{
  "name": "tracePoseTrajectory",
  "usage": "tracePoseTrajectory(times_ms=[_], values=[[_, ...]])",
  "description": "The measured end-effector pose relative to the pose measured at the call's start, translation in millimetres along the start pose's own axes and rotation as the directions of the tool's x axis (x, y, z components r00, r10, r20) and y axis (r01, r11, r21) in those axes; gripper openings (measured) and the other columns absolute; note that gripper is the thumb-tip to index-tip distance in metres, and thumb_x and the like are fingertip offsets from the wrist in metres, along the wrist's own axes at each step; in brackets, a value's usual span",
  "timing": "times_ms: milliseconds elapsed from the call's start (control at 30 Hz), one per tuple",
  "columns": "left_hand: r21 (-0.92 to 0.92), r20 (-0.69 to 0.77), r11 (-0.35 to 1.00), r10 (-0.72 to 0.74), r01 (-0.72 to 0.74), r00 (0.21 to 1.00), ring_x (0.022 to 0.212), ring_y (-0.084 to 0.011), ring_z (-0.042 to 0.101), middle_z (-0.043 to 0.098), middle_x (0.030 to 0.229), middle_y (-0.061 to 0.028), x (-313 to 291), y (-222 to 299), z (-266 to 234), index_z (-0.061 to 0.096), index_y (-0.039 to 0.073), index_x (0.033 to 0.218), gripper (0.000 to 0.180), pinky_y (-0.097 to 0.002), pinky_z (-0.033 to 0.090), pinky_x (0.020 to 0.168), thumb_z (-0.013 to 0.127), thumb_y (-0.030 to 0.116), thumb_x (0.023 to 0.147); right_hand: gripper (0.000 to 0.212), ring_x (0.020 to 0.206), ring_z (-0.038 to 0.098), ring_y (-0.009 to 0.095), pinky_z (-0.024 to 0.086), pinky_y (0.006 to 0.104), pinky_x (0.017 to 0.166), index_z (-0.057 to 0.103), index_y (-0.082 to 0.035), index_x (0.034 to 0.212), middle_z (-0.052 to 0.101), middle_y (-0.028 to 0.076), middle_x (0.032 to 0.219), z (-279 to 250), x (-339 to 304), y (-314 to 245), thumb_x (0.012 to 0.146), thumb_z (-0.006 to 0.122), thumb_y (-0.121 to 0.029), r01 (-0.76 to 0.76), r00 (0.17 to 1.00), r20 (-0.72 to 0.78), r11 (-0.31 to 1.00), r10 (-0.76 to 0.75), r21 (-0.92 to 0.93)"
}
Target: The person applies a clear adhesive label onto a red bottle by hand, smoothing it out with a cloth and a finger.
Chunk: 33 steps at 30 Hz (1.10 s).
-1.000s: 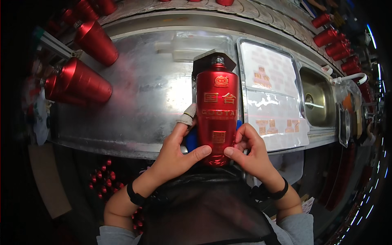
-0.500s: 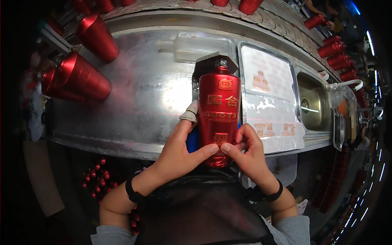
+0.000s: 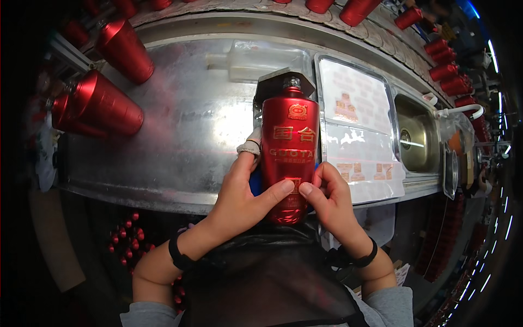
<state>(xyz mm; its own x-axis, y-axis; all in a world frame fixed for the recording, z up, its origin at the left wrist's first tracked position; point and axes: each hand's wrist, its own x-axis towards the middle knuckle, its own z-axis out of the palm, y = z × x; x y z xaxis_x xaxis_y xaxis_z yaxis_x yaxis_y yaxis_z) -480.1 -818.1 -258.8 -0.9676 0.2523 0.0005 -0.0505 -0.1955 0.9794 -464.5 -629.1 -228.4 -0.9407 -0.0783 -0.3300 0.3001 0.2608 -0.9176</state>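
The red bottle lies face up at the near edge of the surface. The left hand grips its left side, the right hand its right, probably for steadiness, so both thumbs can press at the lower label.

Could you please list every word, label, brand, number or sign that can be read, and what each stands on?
I won't copy wording, only say where it stands.
Red bottle: gold emblem, large gold characters and letters; the line beneath is too small to read, a square mark partly covered.
Upper white sheet: orange-gold characters; the rest too faint.
Lower white sheet: orange-gold blocks, too small to read.
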Motion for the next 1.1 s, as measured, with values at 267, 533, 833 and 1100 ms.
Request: tracePoseTrajectory(times_ms=[267,533,833,1100], values=[[0.058,-0.001,0.998,0.003,-0.003,1.000,0.125,-0.0246,0.048,0.048,0.134,-0.0197,-4,-6,0,0.026,-0.006,0.145,0.082,-0.0380,0.037,0.106,0.074,0.021,0.084,0.036,0.061,0.043,0.000,0.036,0.0182,0.052,0.042,-0.008,0.077,0.049,-0.004,0.069,-1,-1,-5,0.084,0.076,-0.017,-0.034,0.999,0.018,0.999,0.034,-0.017],[0.078,0.013,0.994,-0.079,0.077,0.997,0.126,-0.0252,0.047,0.045,0.135,-0.0206,-5,-9,-1,0.023,-0.006,0.147,0.088,-0.0386,0.037,0.107,0.075,0.023,0.082,0.038,0.062,0.044,0.002,0.038,0.0200,0.053,0.042,-0.008,0.080,0.050,-0.003,0.070,-3,-2,0,0.081,0.079,-0.019,0.004,0.999,0.039,1.000,-0.004,0.005],[0.025,0.016,0.997,-0.071,0.070,0.997,0.130,-0.0251,0.044,0.042,0.139,-0.0203,-5,-5,0,0.020,-0.006,0.148,0.086,-0.0377,0.035,0.109,0.073,0.021,0.086,0.041,0.062,0.045,0.005,0.040,0.0219,0.054,0.042,-0.007,0.079,0.048,-0.001,0.070,2,-3,-6,0.079,0.081,-0.022,0.075,0.997,-0.012,0.987,-0.078,-0.143],[0.085,0.112,0.996,-0.027,0.017,0.993,0.136,-0.0276,0.038,0.036,0.144,-0.0209,-10,-2,-10,0.015,-0.005,0.151,0.094,-0.0386,0.031,0.111,0.075,0.022,0.084,0.044,0.063,0.045,0.006,0.041,0.0228,0.055,0.042,-0.007,0.083,0.048,0.000,0.074,-4,-8,-3,0.077,0.083,-0.023,0.053,0.998,0.039,0.990,-0.048,-0.129]])
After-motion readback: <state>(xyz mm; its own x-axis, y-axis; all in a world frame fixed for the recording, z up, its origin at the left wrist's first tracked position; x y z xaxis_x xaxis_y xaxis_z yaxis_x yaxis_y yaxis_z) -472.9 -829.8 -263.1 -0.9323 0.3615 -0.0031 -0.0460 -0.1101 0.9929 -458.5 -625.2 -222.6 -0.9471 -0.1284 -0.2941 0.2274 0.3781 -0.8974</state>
